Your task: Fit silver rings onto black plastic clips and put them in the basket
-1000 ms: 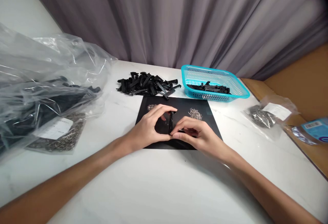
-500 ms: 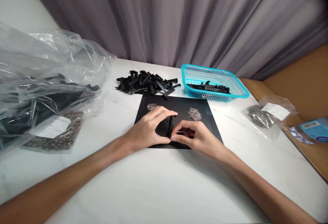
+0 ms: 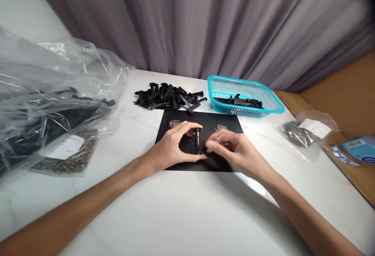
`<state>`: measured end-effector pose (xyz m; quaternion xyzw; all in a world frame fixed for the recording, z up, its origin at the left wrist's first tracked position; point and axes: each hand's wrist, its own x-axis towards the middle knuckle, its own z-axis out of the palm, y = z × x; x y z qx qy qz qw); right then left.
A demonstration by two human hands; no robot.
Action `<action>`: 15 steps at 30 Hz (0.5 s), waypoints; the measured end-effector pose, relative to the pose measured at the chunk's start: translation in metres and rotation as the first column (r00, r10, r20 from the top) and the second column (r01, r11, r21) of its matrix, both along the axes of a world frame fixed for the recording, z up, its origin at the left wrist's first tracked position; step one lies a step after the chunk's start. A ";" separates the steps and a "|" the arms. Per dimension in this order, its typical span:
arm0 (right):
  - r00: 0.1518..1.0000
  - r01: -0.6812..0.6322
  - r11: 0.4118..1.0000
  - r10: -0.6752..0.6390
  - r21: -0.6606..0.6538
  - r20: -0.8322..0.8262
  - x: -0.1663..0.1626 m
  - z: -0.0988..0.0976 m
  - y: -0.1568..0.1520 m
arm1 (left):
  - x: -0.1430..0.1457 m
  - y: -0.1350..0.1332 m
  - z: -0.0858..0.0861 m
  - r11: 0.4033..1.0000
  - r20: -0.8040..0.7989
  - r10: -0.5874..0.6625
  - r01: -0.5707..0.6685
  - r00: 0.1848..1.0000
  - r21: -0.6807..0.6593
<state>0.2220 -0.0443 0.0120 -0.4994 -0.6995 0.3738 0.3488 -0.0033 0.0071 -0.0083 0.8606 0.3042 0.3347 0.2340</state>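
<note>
My left hand (image 3: 172, 144) pinches a slim black plastic part (image 3: 198, 141) and holds it upright over a black mat (image 3: 178, 159). My right hand (image 3: 231, 152) hovers just right of the part, its fingers curled around a thin metal pin whose tip points toward the part. On the mat lie two small heaps of tiny metal pieces, one at the far left (image 3: 174, 123) and one at the far right (image 3: 220, 127), partly hidden by my right hand.
A pile of black plastic parts (image 3: 166, 96) lies behind the mat. A teal basket (image 3: 274, 107) holds more of them. Large clear plastic bags (image 3: 49, 100) fill the left side. A small bag of metal bits (image 3: 299, 133) and a cardboard box (image 3: 345, 104) sit on the right.
My right hand has drawn back from the black part and lifted toward the right-hand heap of metal pieces. My left hand has kept the part upright on the mat.
</note>
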 end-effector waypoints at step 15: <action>0.890 0.136 0.990 -0.134 -0.027 -0.435 -0.010 0.001 -0.010 | -0.001 -0.002 0.006 0.994 0.014 0.085 -0.084 0.996 -0.071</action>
